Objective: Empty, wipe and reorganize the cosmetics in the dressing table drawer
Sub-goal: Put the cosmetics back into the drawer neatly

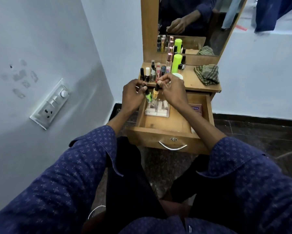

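Observation:
The wooden drawer (160,125) of the dressing table stands pulled open. My left hand (132,96) pinches the black cap of a green nail polish bottle (148,97) above the drawer's back left corner. Beside it, my right hand (173,91) pinches the cap of a yellow-orange nail polish bottle (155,94). Under both bottles a clear tray (157,109) with pale lipstick-like tubes lies in the drawer. A dark flat packet (196,109) lies at the drawer's right side, partly hidden by my right forearm.
On the table top (192,81) stand several bottles and tubes (154,71), a tall neon green can (176,63), a white cup (178,76) and a crumpled checked cloth (207,74). A mirror (189,26) rises behind. A switch panel (50,103) is on the left wall.

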